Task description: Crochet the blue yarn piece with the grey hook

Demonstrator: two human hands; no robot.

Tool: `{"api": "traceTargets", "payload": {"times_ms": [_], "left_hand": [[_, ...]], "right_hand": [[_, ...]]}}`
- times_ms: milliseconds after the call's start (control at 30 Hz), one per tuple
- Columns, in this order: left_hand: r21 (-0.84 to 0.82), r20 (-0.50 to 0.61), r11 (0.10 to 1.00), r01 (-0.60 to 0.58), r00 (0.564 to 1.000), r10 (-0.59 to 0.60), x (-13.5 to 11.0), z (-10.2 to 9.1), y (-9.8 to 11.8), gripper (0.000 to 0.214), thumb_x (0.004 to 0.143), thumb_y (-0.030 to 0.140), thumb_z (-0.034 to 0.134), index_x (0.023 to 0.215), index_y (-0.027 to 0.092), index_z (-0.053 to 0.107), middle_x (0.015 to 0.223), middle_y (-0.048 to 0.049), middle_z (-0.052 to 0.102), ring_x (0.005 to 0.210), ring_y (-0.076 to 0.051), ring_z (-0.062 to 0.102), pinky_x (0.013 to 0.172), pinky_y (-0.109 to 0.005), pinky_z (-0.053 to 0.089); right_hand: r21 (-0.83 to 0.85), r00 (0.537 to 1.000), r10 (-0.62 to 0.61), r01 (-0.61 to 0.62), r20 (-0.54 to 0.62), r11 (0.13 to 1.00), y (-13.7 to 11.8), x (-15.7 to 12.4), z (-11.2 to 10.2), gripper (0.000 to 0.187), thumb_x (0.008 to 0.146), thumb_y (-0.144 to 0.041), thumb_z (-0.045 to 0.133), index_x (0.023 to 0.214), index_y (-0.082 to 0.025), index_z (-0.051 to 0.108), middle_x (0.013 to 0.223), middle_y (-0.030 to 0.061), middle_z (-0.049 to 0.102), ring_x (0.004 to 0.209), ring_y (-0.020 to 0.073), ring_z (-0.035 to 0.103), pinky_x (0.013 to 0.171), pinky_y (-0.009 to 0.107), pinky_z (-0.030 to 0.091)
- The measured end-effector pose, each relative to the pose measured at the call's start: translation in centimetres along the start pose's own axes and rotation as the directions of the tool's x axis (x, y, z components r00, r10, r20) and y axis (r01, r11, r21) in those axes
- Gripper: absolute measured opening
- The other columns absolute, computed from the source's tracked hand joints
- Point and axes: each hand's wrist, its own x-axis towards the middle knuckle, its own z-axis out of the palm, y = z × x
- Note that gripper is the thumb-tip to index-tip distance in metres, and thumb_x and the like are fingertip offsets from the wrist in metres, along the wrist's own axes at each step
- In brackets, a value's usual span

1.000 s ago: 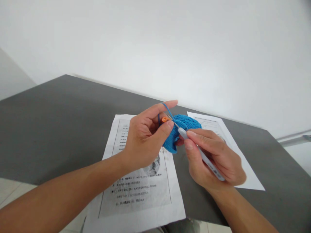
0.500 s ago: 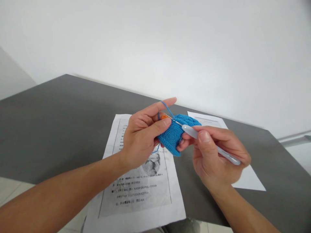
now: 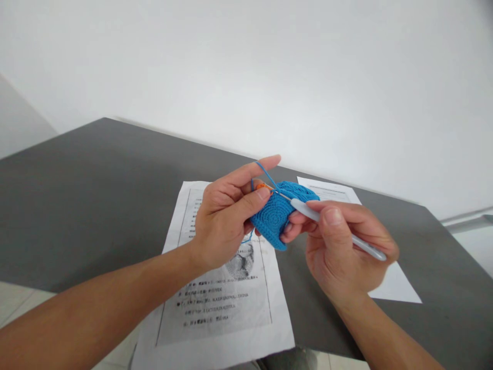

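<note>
Between my hands is a blue crochet piece (image 3: pixel 274 218) with a round, spiral-stitched face and a flared edge. My left hand (image 3: pixel 227 216) pinches its upper left side, index finger stretched out with blue yarn (image 3: pixel 268 176) looped over it. A small orange stitch marker (image 3: pixel 263 188) sits by the left thumb. My right hand (image 3: pixel 342 241) grips a crochet hook (image 3: pixel 307 209) with a pale grey handle like a pen. The hook's thin metal shaft lies at the top edge of the piece, its tip close to the left thumb. Right fingertips also touch the piece's right side.
Beneath my left hand, a printed sheet (image 3: pixel 215 329) with text and a picture overhangs the front edge of the dark grey table (image 3: pixel 115 205). Another sheet (image 3: pixel 396 285) lies under my right hand. A white wall (image 3: pixel 246 77) rises behind the table.
My right hand and the crochet hook have shifted slightly to the right and down. My left hand and the crochet piece have hardly moved.
</note>
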Motion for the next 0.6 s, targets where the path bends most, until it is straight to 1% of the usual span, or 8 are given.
{"api": "traceTargets", "payload": {"times_ms": [167, 300, 400, 467, 500, 533, 600], "left_hand": [[0.003, -0.001, 0.999, -0.032, 0.999, 0.032, -0.1, 0.0, -0.1, 0.045, 0.091, 0.025, 0.08, 0.135, 0.02, 0.079, 0.073, 0.0003, 0.07, 0.054, -0.011, 0.058, 0.048, -0.023, 0.045], [0.012, 0.003, 0.999, -0.041, 0.999, 0.041, -0.2, 0.0, -0.2, 0.044, 0.091, 0.026, 0.081, 0.135, 0.021, 0.079, 0.074, -0.0001, 0.07, 0.053, -0.011, 0.057, 0.047, -0.023, 0.042], [0.023, -0.014, 0.998, -0.053, 0.998, 0.053, -0.1, 0.0, -0.3, 0.045, 0.09, 0.026, 0.082, 0.134, 0.021, 0.079, 0.074, 0.0005, 0.069, 0.053, -0.011, 0.056, 0.047, -0.024, 0.043], [0.027, -0.031, 0.997, -0.074, 0.997, 0.074, 0.0, 0.1, -0.3, 0.043, 0.089, 0.025, 0.082, 0.132, 0.02, 0.08, 0.072, 0.0014, 0.068, 0.053, -0.01, 0.054, 0.047, -0.023, 0.043], [0.025, -0.037, 0.997, -0.077, 0.996, 0.078, 0.1, 0.1, -0.2, 0.043, 0.088, 0.024, 0.082, 0.131, 0.019, 0.081, 0.072, 0.0017, 0.067, 0.053, -0.009, 0.054, 0.047, -0.023, 0.044], [0.021, -0.043, 0.997, -0.074, 0.996, 0.075, 0.2, 0.1, -0.2, 0.042, 0.087, 0.023, 0.083, 0.129, 0.019, 0.081, 0.072, 0.0019, 0.067, 0.053, -0.009, 0.053, 0.047, -0.022, 0.044], [0.002, -0.054, 0.998, -0.058, 0.997, 0.058, 0.4, 0.1, -0.1, 0.042, 0.085, 0.022, 0.085, 0.126, 0.017, 0.082, 0.073, 0.002, 0.067, 0.054, -0.008, 0.054, 0.048, -0.021, 0.045]], "right_hand": [[0.035, 1.0, 0.004, -0.003, -0.015, 0.999, 0.1, 0.1, 0.1, 0.009, 0.098, -0.027, 0.079, 0.094, -0.022, 0.084, 0.074, 0.002, 0.082, 0.051, 0.018, 0.074, 0.047, 0.034, 0.065], [0.082, 1.0, 0.009, -0.007, -0.024, 0.997, 0.1, 0.1, 0.3, 0.008, 0.098, -0.025, 0.08, 0.093, -0.02, 0.085, 0.074, 0.0027, 0.082, 0.052, 0.0184, 0.075, 0.046, 0.033, 0.064], [0.051, 1.0, -0.013, 0.014, -0.019, 0.999, 0.3, 0.0, 0.1, 0.008, 0.098, -0.024, 0.078, 0.095, -0.022, 0.085, 0.074, 0.0022, 0.082, 0.055, 0.0188, 0.076, 0.048, 0.033, 0.065], [-0.038, 0.994, -0.102, 0.103, 0.035, 0.994, 0.5, 0.0, -0.3, 0.01, 0.098, -0.019, 0.077, 0.101, -0.023, 0.085, 0.081, 0.0029, 0.083, 0.062, 0.02, 0.079, 0.055, 0.035, 0.068], [-0.093, 0.983, -0.166, 0.173, 0.084, 0.981, 0.7, 0.0, -0.6, 0.015, 0.097, -0.015, 0.078, 0.106, -0.024, 0.085, 0.086, 0.0035, 0.084, 0.067, 0.0207, 0.08, 0.059, 0.036, 0.069], [-0.148, 0.962, -0.235, 0.255, 0.14, 0.955, 0.7, 0.0, -0.8, 0.023, 0.095, -0.011, 0.078, 0.112, -0.025, 0.084, 0.091, 0.0042, 0.085, 0.071, 0.0212, 0.081, 0.063, 0.037, 0.07], [-0.256, 0.894, -0.353, 0.422, 0.276, 0.87, 0.7, 0.2, -1.3, 0.037, 0.092, -0.007, 0.078, 0.124, -0.026, 0.081, 0.1, 0.0059, 0.086, 0.079, 0.0226, 0.081, 0.069, 0.038, 0.071]]}}
